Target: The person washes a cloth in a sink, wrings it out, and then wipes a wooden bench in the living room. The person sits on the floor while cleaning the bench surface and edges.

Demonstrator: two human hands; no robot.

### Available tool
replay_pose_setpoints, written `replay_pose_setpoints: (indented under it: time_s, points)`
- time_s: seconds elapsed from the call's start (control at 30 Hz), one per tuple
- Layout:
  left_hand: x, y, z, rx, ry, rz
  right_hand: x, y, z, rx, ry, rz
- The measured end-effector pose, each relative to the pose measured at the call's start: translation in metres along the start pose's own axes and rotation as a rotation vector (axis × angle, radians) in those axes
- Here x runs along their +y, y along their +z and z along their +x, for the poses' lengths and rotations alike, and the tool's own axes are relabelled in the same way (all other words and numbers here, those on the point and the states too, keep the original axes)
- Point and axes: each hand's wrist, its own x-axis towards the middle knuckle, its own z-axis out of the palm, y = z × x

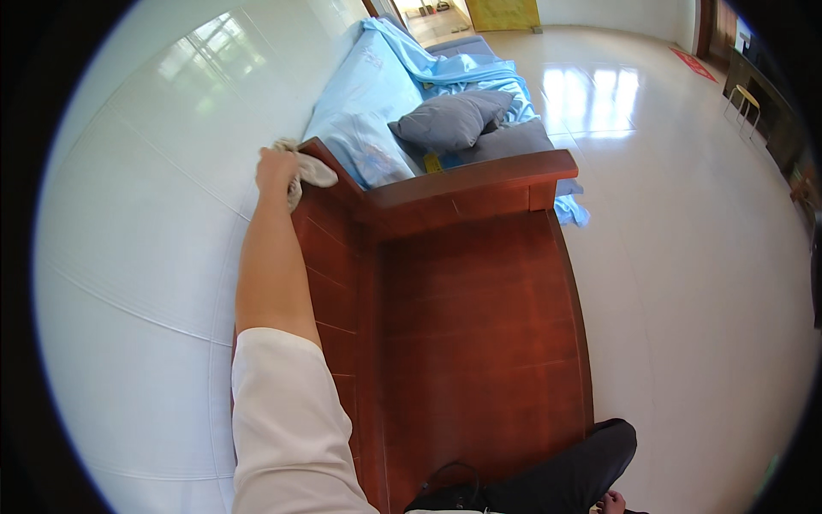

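Observation:
My left hand [276,170] grips a pale, crumpled cloth [316,171] at the far end of the backrest of a red-brown wooden bench [475,334]. Part of the cloth drapes over the backrest's top corner, close to the tiled wall. My left arm stretches forward along the backrest. At the bottom edge, beside my dark-trousered leg [552,466], only a small part of my right hand [613,501] shows. Its fingers look bent, and whether they hold anything is hidden. That leg rests over the near end of the seat.
The bench's wooden armrest [475,177] crosses ahead. Beyond it, grey cushions [456,119] and light-blue fabric [366,96] cover another seat. White tiled wall [148,257] borders the left side; glossy floor [681,289] spreads right. A small stool [746,96] stands far right.

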Motion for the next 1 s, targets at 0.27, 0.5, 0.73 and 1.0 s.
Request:
replay_pose_setpoints:
  time_s: [0.27, 0.5, 0.73, 1.0]
  points:
    - [0.026, 0.015, 0.012, 0.043, 0.109, -0.043, -0.022, 0.009, -0.016, 0.045, -0.071, -0.071]
    - [0.04, 0.009, -0.013, -0.036, 0.381, 0.011, -0.067, 0.005, -0.043, 0.082, -0.125, -0.31]
    - [0.041, 0.02, -0.036, -0.024, 0.936, 0.468, -0.075, 0.007, -0.045, 0.063, -0.115, -0.2]
    - [0.057, 0.124, -0.085, -0.297, 0.852, -0.122, -0.068, 0.008, -0.048, 0.063, -0.008, -0.063]
